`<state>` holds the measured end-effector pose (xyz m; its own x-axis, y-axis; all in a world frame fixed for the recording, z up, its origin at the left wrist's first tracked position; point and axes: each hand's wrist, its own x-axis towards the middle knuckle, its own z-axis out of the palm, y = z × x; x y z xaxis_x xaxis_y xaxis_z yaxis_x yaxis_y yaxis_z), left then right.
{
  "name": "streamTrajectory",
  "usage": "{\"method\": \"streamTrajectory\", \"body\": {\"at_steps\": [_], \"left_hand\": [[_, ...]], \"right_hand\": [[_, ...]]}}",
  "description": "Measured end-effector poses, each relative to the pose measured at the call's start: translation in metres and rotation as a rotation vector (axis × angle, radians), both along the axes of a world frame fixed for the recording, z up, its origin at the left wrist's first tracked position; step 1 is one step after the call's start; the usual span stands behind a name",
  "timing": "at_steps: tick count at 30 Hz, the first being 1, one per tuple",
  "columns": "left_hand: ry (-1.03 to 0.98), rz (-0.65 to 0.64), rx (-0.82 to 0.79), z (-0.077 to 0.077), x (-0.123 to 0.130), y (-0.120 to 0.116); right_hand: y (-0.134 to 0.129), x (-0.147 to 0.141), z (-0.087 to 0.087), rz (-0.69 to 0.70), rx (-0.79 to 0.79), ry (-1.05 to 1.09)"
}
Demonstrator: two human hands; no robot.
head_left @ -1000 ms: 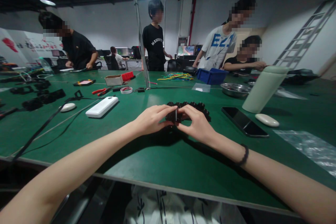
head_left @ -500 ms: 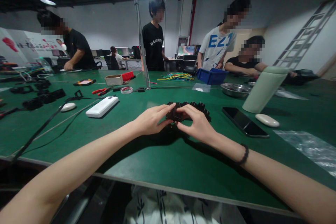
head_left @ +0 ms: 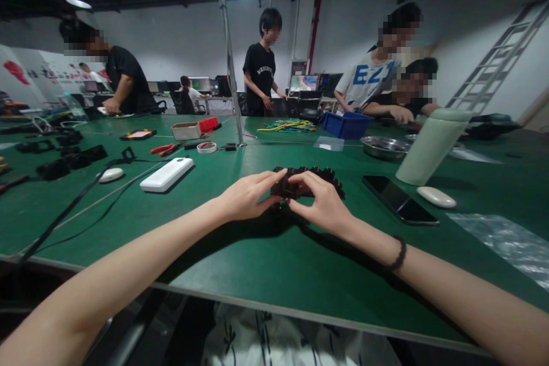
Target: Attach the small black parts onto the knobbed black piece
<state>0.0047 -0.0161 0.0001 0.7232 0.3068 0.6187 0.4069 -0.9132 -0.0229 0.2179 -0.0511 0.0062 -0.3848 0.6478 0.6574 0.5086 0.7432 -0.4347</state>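
Note:
A dark, segmented, chain-like piece [head_left: 332, 177] with a toothed outer edge curves over the green table [head_left: 257, 263] in front of me. From the left, my left hand [head_left: 249, 197] closes on its near end, thumb below and fingers on top. My right hand [head_left: 323, 206], with a dark band on the wrist, pinches the same end between thumb and fingers. Both hands' fingertips almost meet there. The fingers hide part of the piece, so its exact kind is unclear.
A white power bank [head_left: 167, 174] lies to the left. On the right are a phone [head_left: 398, 199], a pale green bottle [head_left: 433, 148] and a clear plastic bag [head_left: 506, 240]. Farther off sit a blue bin [head_left: 346, 124], a metal bowl [head_left: 385, 148] and a pole [head_left: 229, 46]. Several people stand beyond.
My hands and the dark piece stay almost still. Across the table, the person in the lettered black shirt has shifted right, and the one in white leans lower and farther right.

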Motion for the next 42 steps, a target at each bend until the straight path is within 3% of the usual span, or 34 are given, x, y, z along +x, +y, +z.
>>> {"method": "streamTrajectory", "body": {"at_steps": [33, 42], "left_hand": [[-0.021, -0.031, 0.02, 0.0001, -0.0012, 0.0013], [-0.055, -0.02, -0.037, 0.0004, 0.0005, 0.0007]], "right_hand": [[0.0022, -0.0002, -0.002, 0.026, 0.024, 0.013], [0.0008, -0.002, -0.003, 0.048, -0.01, 0.082]]}}
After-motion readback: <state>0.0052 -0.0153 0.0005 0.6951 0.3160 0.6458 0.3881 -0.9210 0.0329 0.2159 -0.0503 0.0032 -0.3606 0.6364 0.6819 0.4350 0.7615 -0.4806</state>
